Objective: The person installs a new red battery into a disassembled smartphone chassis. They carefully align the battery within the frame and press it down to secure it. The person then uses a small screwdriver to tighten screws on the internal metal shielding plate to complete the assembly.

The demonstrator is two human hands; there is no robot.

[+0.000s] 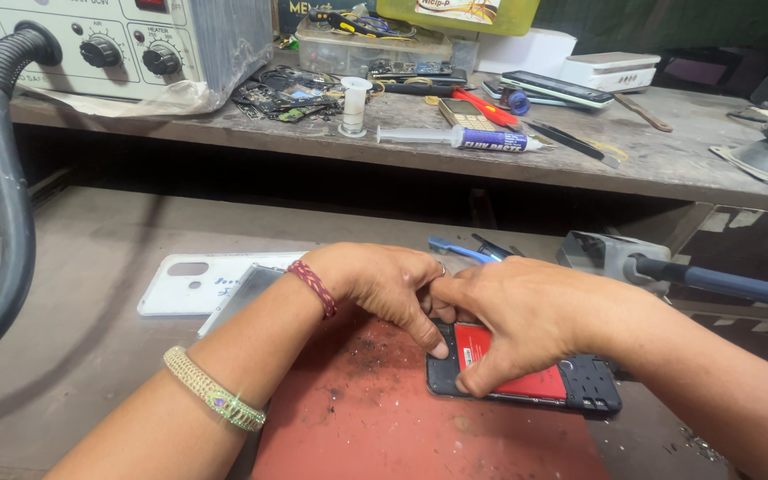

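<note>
An opened phone (580, 384) with a black frame and a red battery (540, 382) lies on a red work mat (384, 418). My left hand (384, 284) presses a fingertip down on the phone's left end. My right hand (517, 311) covers the phone's left half, its fingers gripping the lower edge and pressing on the battery. Both hands touch each other above the phone. The phone's left part is hidden under them.
A white phone back cover (190, 283) and a grey panel (246, 293) lie left of the hands. Blue tweezers (460, 251) and a hot-air handpiece (642, 267) rest behind. The upper shelf holds a rework station (126, 44), syringe (455, 138), phones (557, 87) and parts. A black hose (6, 204) hangs left.
</note>
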